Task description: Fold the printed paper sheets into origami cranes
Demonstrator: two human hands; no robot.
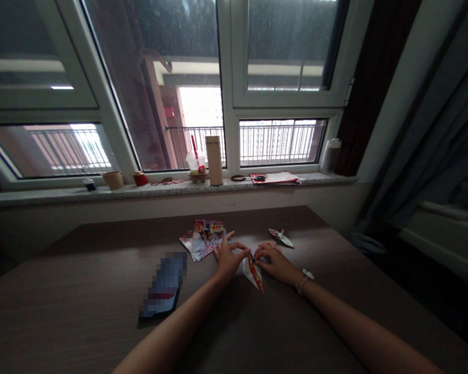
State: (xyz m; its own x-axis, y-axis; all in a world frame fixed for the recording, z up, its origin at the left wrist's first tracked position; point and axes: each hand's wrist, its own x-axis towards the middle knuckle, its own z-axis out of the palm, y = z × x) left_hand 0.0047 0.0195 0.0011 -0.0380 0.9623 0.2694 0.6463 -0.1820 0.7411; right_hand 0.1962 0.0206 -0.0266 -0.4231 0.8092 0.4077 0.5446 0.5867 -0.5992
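Observation:
Between my hands is a folded piece of printed paper (253, 276), white with a red and yellow strip, narrowing to a point toward me. My left hand (230, 258) pinches its far end between thumb and forefinger, the other fingers raised. From the other side, the fingers of my right hand (272, 259) are closed on the same end; a bracelet circles that wrist. Beyond my right hand lies a folded paper crane (281, 237). Printed paper sheets (205, 241) are piled just behind my left hand.
A phone (164, 285) with a blurred screen lies left of my left forearm. On the windowsill (171, 189) stand a tan flask (214, 161), a plastic cup with a red straw (196, 162), a paper cup (113, 179) and a bottle (330, 156). Scissors (259, 178) rest on papers there.

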